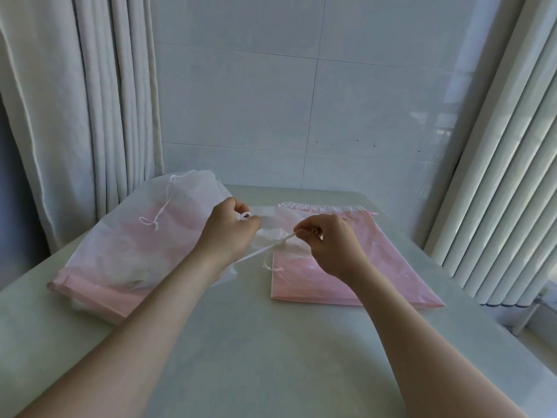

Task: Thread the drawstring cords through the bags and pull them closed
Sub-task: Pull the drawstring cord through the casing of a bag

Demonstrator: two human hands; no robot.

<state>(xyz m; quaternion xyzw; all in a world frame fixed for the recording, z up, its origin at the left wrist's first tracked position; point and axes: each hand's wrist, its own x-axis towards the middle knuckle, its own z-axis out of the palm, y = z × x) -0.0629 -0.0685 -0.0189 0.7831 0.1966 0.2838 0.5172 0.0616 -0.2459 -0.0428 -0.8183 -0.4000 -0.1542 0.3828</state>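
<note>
A stack of translucent white and pink drawstring bags lies on the left of the table, with a knotted white cord on top. A flat pink bag lies on the right, its gathered top edge at the far side. Between them a white bag's corner is lifted. My left hand pinches that bag's top with a loop of white cord at its fingertips. My right hand pinches the cord's other end, and the cord runs slack down toward my left wrist.
The pale table has bare surface in front of the bags. A tiled wall stands behind, a curtain hangs at the left, and a white radiator stands at the right close to the table edge.
</note>
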